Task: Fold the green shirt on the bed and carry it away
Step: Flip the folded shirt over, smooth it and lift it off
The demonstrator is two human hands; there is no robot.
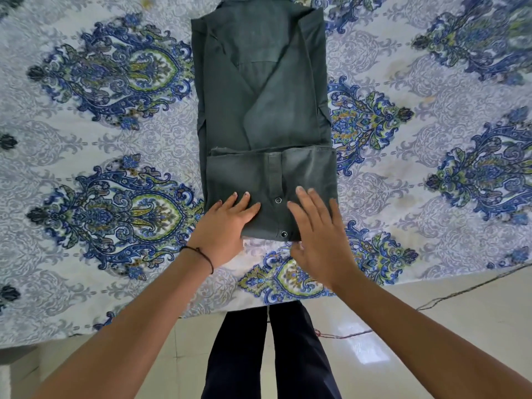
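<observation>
The green shirt lies lengthwise on the bed, its sides folded in to a narrow strip. Its near end is turned up over itself, with two snap buttons showing. My left hand lies flat on the near left corner of that fold, fingers spread, palm down. My right hand rests on the near right corner, fingers apart, thumb at the shirt's front edge. Neither hand grips the cloth.
The bed's sheet is white with large blue and green paisley patterns. Its front edge runs just below my hands. Below it are a pale tiled floor, my dark trousers and a thin cord trailing to the right.
</observation>
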